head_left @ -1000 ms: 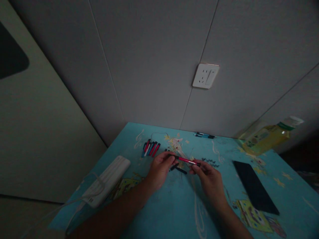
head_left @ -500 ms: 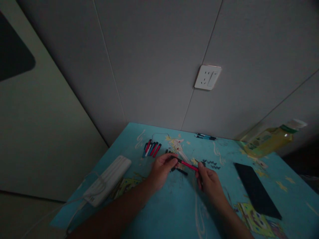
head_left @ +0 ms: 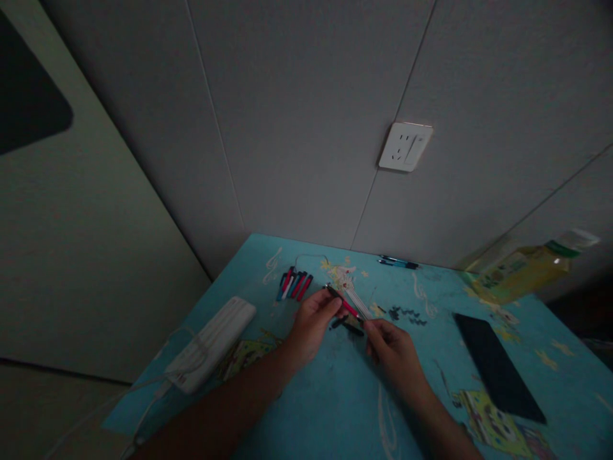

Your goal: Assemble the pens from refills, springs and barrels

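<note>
Our left hand (head_left: 309, 324) grips a red-and-black pen (head_left: 351, 308) and our right hand (head_left: 391, 344) pinches its right end, right of the white power strip (head_left: 218, 337); coloured pen barrels (head_left: 295, 285) lie beyond that strip.

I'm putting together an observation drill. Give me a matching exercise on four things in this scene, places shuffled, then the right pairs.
Things:
1. Red-and-black pen
2. Long white device
3. Bottle with yellow contents
4. White socket plate

Places:
A. Mounted on the wall
B. On the left side of the table
C. In the left hand's grip
D. Far right, near the wall

Pairs: 1-C, 2-B, 3-D, 4-A
</note>
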`<state>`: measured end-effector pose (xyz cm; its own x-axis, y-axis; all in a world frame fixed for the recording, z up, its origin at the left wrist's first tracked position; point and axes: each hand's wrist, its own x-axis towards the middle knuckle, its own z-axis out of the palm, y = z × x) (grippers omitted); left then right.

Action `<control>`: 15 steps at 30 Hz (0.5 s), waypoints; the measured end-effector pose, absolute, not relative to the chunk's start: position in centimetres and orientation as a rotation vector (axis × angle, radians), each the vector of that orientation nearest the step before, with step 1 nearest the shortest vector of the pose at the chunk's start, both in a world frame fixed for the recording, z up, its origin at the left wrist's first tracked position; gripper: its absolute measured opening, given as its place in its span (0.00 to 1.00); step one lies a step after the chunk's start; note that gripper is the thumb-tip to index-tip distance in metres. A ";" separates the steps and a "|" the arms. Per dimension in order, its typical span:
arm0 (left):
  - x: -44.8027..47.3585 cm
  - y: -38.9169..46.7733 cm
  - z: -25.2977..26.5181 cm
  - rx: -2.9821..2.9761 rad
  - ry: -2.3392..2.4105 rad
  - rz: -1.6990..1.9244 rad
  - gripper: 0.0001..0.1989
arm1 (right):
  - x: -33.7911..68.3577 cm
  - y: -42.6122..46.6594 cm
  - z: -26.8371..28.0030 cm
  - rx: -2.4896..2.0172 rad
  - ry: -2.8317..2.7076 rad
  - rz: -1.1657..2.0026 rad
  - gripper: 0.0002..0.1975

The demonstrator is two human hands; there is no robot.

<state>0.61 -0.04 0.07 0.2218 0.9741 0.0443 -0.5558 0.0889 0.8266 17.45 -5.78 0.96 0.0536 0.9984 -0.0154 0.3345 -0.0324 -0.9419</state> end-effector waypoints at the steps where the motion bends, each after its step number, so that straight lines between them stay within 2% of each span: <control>1: 0.7 -0.1 -0.2 0.856 0.627 1.212 0.11 | 17.2 -5.9 0.9 -1.514 -1.435 0.984 0.18; 9: 0.8 -0.7 -1.6 0.808 0.763 1.020 0.19 | 16.5 -6.4 0.9 -1.515 -1.768 0.779 0.24; 13: 0.3 -0.5 -1.3 0.869 0.815 0.964 0.22 | 20.1 -5.2 1.1 -1.745 -1.704 0.302 0.16; 15: 0.1 -0.4 -1.2 0.921 0.839 0.938 0.21 | 22.6 -4.5 0.8 -1.889 -1.673 0.056 0.15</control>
<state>0.10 -0.45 -1.20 0.3561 0.9157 -0.1862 -0.2874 0.2969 0.9106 22.57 -4.49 0.78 0.2019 0.9135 0.3534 0.8875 -0.0180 -0.4604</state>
